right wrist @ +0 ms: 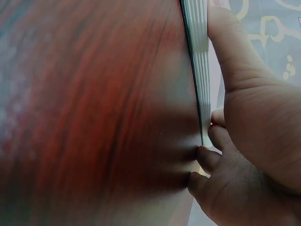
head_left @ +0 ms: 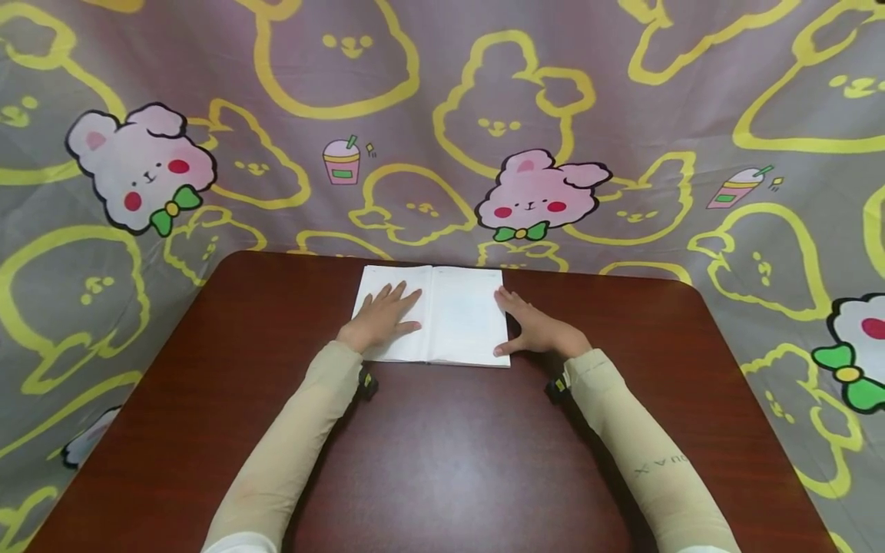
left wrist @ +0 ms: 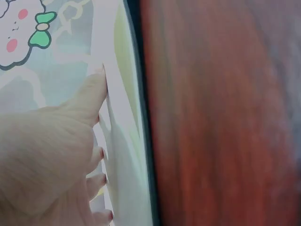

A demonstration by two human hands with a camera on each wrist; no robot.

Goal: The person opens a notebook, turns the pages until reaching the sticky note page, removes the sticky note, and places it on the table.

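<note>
An open notebook (head_left: 466, 319) with white, mostly blank pages lies flat towards the far side of the brown table. My left hand (head_left: 380, 319) rests on its left page, fingers spread and thumb pointing to the fold. In the left wrist view those fingertips press on the paper (left wrist: 123, 127). At the right edge of the notebook is my right hand (head_left: 542, 330), with the thumb on the page near the lower corner and some fingertips by the upper part of that edge. The right wrist view shows the stacked page edges (right wrist: 200, 61) beside the thumb, with several fingertips touching the table.
The dark reddish-brown table (head_left: 442, 461) has rounded far corners. A grey curtain (head_left: 422, 138) with yellow outlines and cartoon bunnies hangs behind and along both sides. A small black device (head_left: 368, 382) sits at the left wrist, another (head_left: 557, 389) at the right.
</note>
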